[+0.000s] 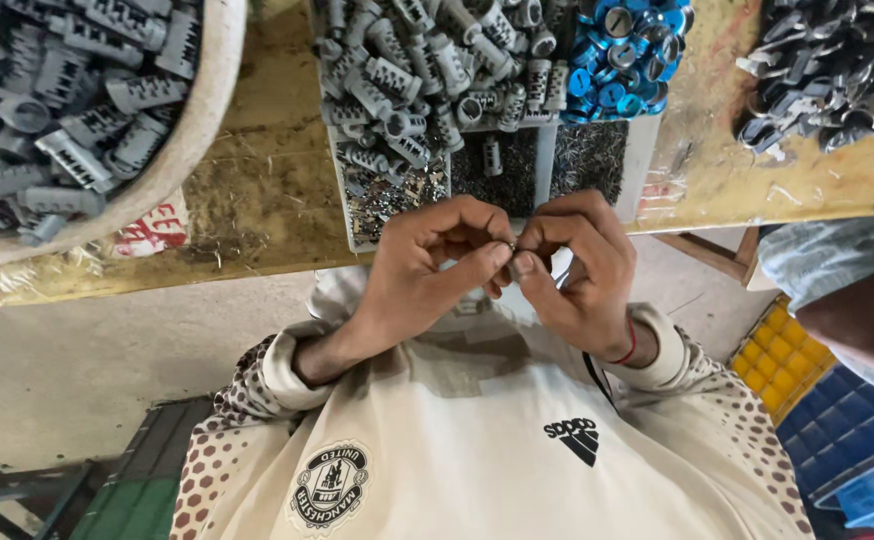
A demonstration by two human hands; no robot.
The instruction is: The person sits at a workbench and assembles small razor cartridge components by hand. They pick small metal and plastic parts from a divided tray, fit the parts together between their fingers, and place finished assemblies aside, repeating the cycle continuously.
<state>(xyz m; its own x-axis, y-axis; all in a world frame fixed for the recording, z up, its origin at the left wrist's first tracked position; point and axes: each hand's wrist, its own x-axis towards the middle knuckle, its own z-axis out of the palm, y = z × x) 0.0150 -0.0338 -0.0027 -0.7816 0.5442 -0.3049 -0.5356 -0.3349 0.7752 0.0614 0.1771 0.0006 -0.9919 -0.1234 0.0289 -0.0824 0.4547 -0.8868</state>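
My left hand [422, 265] and my right hand [577, 270] meet at the fingertips just below the table edge, over my chest. Between them they pinch a tiny metal part [513, 245], mostly hidden by the fingers. Which hand bears it more I cannot tell. A red thread circles my right wrist. Straight above the hands sits a divided tray [642, 160] with a heap of grey ribbed cylinder parts [412, 85], blue round caps [622, 50] and compartments of small dark pins [587, 155].
A large pale bowl [209, 95] of grey ribbed parts [67, 110] stands on the worn wooden table [257, 190] at left. Dark metal pieces [837, 70] lie piled at right. Another person's arm [862, 305] enters from the right above yellow and blue crates [792, 365].
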